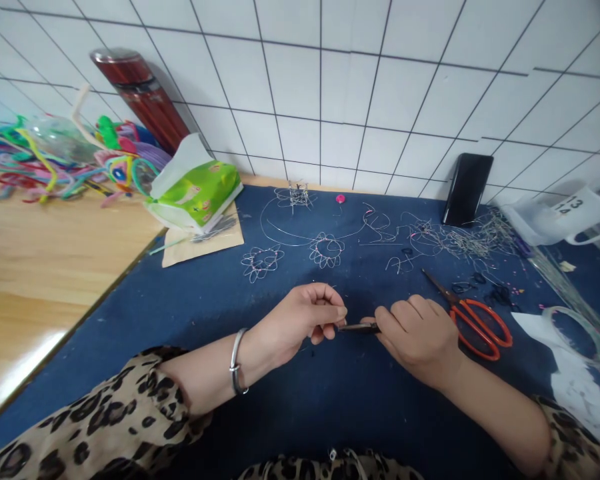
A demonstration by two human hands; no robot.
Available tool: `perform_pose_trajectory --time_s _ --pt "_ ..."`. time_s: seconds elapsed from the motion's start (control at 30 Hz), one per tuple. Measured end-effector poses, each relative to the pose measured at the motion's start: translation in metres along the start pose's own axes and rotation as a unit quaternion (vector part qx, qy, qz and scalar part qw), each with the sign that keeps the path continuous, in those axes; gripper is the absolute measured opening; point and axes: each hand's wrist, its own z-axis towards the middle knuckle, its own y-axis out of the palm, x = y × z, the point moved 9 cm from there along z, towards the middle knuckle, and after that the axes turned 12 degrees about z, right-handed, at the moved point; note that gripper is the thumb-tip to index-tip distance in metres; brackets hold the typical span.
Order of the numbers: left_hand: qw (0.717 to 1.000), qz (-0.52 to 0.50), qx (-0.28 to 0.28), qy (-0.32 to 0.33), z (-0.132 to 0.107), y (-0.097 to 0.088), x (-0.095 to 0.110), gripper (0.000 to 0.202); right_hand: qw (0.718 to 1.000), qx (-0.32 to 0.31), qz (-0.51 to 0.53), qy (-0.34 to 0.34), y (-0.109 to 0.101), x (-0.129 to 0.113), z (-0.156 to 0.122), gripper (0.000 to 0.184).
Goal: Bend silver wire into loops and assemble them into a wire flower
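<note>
Slim dark tool (360, 327) is held level over the blue cloth (290, 413), near centre. Right hand (420, 333) is clenched round its handle end; left hand (305, 320) is pinched at its tip, fingers curled. Cloth looks matte and is littered with fine wire scraps. Orange-handled scissors (475, 320) lie just beside the right hand at 3 o'clock. Looped wire flowers (326, 250) are set apart at 12 o'clock. Cloth edge meets the glossy wood tabletop (40, 267) at 9 o'clock; bare cloth is seen at 6 o'clock.

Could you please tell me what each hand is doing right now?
Left hand: closed, pinching at the dark tool.
Right hand: closed, holding the tool.
</note>
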Motion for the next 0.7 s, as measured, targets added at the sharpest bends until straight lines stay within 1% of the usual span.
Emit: perform_pose_trajectory --time_s 0.2,0.3,0.43,0.57,0.63,0.7 --pt "1.0 -0.002 -0.005 0.002 0.001 0.0 -0.002 0.006 1.0 -0.009 -0.001 -0.001 0.003 -0.001 -0.001 0.013" --pt "1.0 0.015 0.007 0.015 0.0 -0.002 0.0 0.008 1.0 -0.015 -0.01 0.007 0.005 0.0 -0.002 0.011" --pt "0.995 0.078 0.038 0.053 -0.002 -0.004 0.011 0.009 0.999 -0.044 -0.009 0.024 0.01 0.001 -0.003 0.011" --pt "0.983 0.149 0.074 0.081 -0.005 -0.007 0.021 0.009 0.995 -0.086 0.009 0.051 0.017 0.002 -0.003 0.009" --pt "0.974 0.184 0.093 0.094 -0.007 -0.009 0.024 0.009 0.99 -0.116 0.027 0.07 0.022 0.003 -0.004 0.009" --pt "0.956 0.238 0.118 0.12 -0.01 -0.011 0.029 0.007 0.984 -0.142 0.049 0.092 0.026 0.005 -0.005 0.01"
